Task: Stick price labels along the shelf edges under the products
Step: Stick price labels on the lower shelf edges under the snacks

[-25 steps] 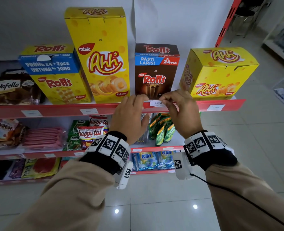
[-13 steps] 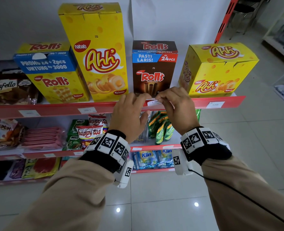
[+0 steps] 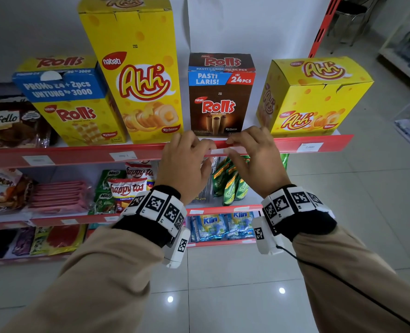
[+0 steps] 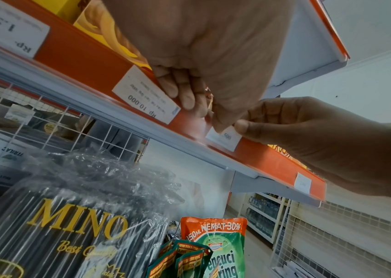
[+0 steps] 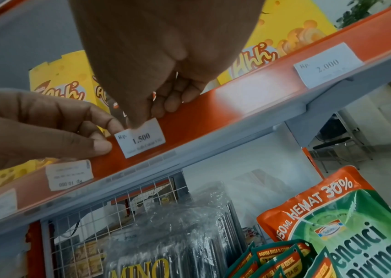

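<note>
A white price label (image 5: 144, 140) reading 1.500 lies against the red shelf edge strip (image 3: 79, 153), under the brown Rolls box (image 3: 219, 97). My left hand (image 3: 199, 145) holds the label's left end, with thumb and forefinger at that edge. The other fingers of that hand curl over the strip. My right hand (image 3: 237, 143) pinches the right part of the label (image 3: 219, 150), its thumb on the top edge. The left wrist view shows the same label (image 4: 225, 139) partly hidden by both thumbs.
Three other labels sit on the same strip: a 2.000 label (image 3: 310, 147) under the right Ahh box (image 3: 314, 97), a 10.000 label (image 3: 123, 155) under the tall Ahh box (image 3: 139, 75), and one further left (image 3: 38, 160). Snack packs and green pouches (image 3: 230, 181) fill the shelf below.
The label has gone from tilted between my fingertips to lying flat against the red strip. Both hands have closed in a little around it.
</note>
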